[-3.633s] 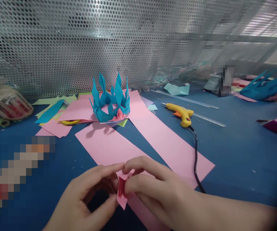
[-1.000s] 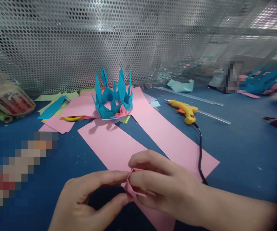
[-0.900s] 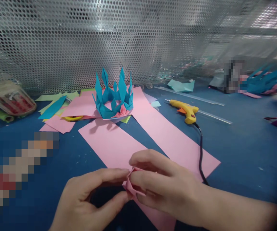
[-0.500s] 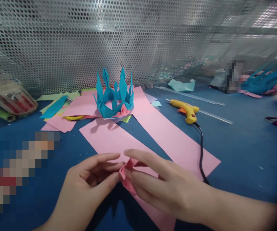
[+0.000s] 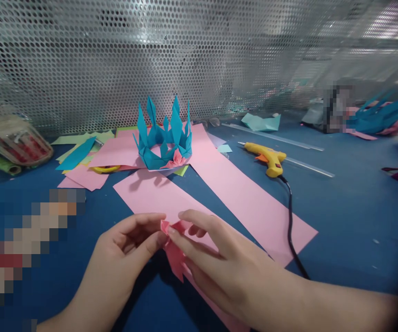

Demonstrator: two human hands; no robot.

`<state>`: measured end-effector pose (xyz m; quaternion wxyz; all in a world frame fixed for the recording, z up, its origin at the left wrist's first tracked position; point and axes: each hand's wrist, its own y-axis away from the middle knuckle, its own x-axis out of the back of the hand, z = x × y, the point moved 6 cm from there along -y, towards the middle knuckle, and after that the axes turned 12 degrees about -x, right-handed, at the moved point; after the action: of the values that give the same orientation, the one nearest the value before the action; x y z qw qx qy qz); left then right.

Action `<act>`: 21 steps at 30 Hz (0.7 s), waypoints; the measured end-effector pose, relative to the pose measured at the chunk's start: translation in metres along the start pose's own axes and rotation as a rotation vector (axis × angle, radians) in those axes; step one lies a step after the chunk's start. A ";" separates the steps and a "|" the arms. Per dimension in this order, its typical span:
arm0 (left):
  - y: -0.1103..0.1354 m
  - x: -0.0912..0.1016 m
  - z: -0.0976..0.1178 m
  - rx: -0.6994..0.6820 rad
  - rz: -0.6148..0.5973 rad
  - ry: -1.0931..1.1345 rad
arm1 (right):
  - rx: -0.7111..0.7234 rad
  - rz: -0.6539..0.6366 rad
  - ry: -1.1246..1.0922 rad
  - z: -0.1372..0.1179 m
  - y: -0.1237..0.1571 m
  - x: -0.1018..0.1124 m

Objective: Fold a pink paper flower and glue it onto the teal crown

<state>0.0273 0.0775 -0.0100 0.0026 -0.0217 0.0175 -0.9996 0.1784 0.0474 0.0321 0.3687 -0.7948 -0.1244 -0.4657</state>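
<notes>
A small folded pink paper piece (image 5: 173, 249) is held between both hands just above the blue table. My left hand (image 5: 126, 258) pinches its left upper corner with thumb and forefinger. My right hand (image 5: 219, 263) holds its right side with thumb and fingers, the fingers fairly straight. Under them lies a long pink paper strip (image 5: 153, 198). A second pink strip (image 5: 247, 203) lies to its right. Behind stands a blue folded paper crown (image 5: 164, 138) with a small pink paper flower (image 5: 175, 159) on its front.
A yellow glue gun (image 5: 266, 159) with a black cord (image 5: 290, 221) lies right of the strips, clear glue sticks (image 5: 288, 144) behind it. Paper scraps and yellow scissors (image 5: 103, 169) lie left; a plastic bag (image 5: 12, 140) far left. Perforated metal wall (image 5: 185, 60) at the back.
Both hands moved slightly up and away, and the pink piece has been turned and opened, now hanging lower between the fingers. The crown, strips and glue gun stayed put.
</notes>
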 end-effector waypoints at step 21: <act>0.027 -0.008 0.015 -0.053 0.104 -0.016 | -0.030 0.258 -0.020 0.003 0.003 0.025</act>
<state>0.0366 0.0501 0.0034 0.0541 -0.0289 0.0452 -0.9971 0.1954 0.0431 0.0506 0.4123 -0.8143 -0.0177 -0.4082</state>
